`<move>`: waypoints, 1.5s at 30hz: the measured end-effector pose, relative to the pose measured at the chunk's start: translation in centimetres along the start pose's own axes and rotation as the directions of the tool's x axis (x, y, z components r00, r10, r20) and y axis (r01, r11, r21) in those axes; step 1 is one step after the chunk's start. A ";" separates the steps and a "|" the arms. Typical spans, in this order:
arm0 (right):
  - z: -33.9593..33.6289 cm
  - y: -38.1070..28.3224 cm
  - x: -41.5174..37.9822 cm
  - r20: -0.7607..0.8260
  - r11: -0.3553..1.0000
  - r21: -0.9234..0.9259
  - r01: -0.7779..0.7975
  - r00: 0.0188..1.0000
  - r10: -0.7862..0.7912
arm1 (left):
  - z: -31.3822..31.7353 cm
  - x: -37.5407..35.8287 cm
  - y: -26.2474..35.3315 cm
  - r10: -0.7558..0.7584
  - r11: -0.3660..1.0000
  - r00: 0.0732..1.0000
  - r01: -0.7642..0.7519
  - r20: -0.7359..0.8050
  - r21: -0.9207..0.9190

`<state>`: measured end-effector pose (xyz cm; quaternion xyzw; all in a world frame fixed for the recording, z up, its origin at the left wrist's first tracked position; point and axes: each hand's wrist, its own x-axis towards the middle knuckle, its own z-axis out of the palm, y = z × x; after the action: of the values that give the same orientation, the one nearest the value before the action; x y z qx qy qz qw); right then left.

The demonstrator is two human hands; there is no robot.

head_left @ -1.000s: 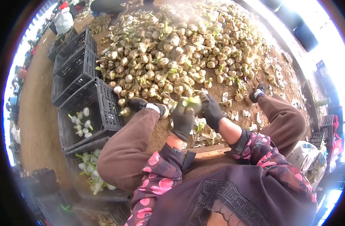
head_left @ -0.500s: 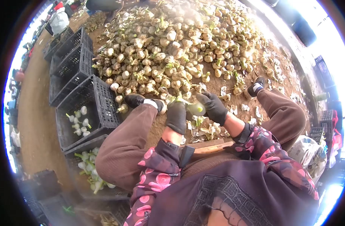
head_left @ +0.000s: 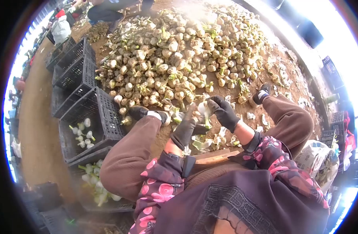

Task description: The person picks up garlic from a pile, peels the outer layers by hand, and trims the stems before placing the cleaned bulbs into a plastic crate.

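Observation:
A white garlic bulb with a green stem [head_left: 204, 110] is between my two dark-gloved hands, in front of the garlic heap [head_left: 159, 58]. My right hand [head_left: 223, 111] has its fingers closed on the bulb's right side. My left hand [head_left: 185, 128] is just left of the bulb, with its fingers pointing up and partly bent; what they touch is hard to make out. Loose peels and leaves [head_left: 214, 141] lie on the ground below my hands.
Black crates [head_left: 110, 113] line the left side; one holds several white bulbs [head_left: 87, 123], a nearer one trimmed garlic [head_left: 94, 177]. A white sack [head_left: 313, 156] stands at right. Another person's dark-clothed legs [head_left: 105, 11] show at the top left.
The bulb has turned from end-on to upright, with its stem now hanging down. My left hand has rotated and its fingers have loosened. The view has shifted slightly.

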<state>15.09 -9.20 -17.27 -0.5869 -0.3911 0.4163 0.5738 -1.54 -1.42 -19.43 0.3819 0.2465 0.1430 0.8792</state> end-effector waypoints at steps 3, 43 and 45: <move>1.0 -1.1 -0.3 0.069 0.989 0.091 -0.116 0.992 0.110 | 1.8 0.1 -0.4 0.160 0.979 0.987 -0.162 -0.028 -0.127; -8.2 4.4 3.0 -0.647 0.916 -0.365 -0.168 0.753 -0.119 | 1.6 -1.1 -1.1 0.164 0.986 0.909 -0.161 0.382 -0.040; -11.1 6.4 2.9 -0.690 0.821 -0.492 -0.290 0.705 -0.164 | 1.9 -1.1 -1.1 0.226 0.965 0.914 -0.258 0.336 0.055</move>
<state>26.33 -10.60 -23.80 -0.8569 -0.2249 0.0438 0.4617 -1.37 -3.74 -18.77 0.4705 0.0548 0.1733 0.8635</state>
